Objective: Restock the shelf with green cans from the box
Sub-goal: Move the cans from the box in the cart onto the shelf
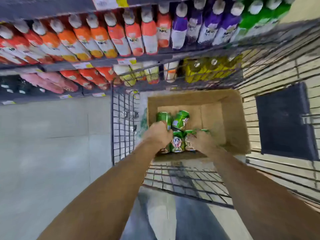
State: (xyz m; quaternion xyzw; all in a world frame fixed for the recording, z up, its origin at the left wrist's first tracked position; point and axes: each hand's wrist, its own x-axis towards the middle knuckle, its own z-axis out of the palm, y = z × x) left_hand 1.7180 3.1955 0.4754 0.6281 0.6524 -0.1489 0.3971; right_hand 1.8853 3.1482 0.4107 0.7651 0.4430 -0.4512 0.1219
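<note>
Inside the cardboard box (230, 108), at 12 o'clock from the person, left hand (158, 134) grips a green can (162, 117). Right hand (201, 141) rests among neighbouring cans (181, 119); its grip is too blurred to tell.

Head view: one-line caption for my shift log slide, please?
Both hands reach into the cardboard box in a wire cart; left hand holds a green can, right hand among the other cans.

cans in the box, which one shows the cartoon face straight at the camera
The can between the two hands, nearest the box's near wall. The other cans beyond it show mostly green sides or tilted labels.
</note>
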